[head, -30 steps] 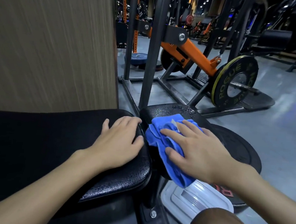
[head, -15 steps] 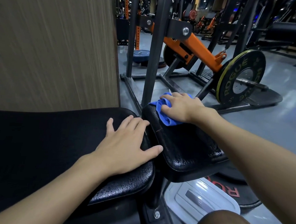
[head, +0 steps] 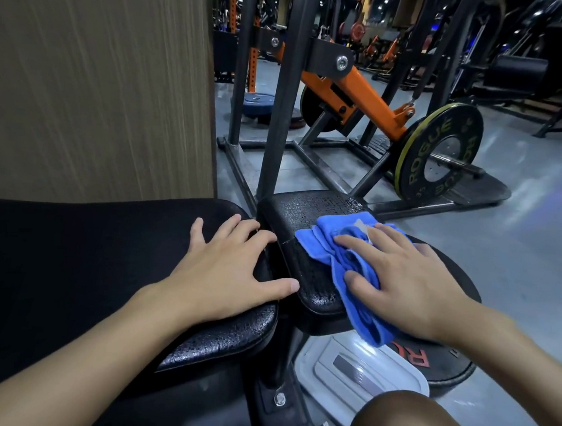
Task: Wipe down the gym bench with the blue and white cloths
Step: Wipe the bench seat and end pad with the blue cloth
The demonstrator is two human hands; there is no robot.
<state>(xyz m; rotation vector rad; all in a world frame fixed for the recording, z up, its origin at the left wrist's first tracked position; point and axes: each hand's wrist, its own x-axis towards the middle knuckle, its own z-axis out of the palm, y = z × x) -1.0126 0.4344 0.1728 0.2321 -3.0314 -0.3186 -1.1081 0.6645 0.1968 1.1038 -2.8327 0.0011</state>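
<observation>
The black gym bench has a long back pad (head: 70,264) on the left and a small seat pad (head: 306,214) to its right. My left hand (head: 225,272) rests flat on the end of the long pad, fingers spread. My right hand (head: 404,281) presses a crumpled blue cloth (head: 330,249) onto the right near part of the seat pad, fingers straight on top of it. The cloth hangs over the pad's near edge. The seat pad shows wet drops at its far end. No white cloth is in view.
A white lidded box (head: 355,374) lies on the floor under the seat pad, beside a black weight plate (head: 442,364). Behind stand a dark steel frame (head: 280,113), an orange lever arm (head: 364,95) and an upright Rogue plate (head: 440,150). A wood-grain wall (head: 99,77) is on the left.
My right hand has pulled the blue cloth back from the far end of the seat pad to its near right part. The left hand has stayed on the long pad.
</observation>
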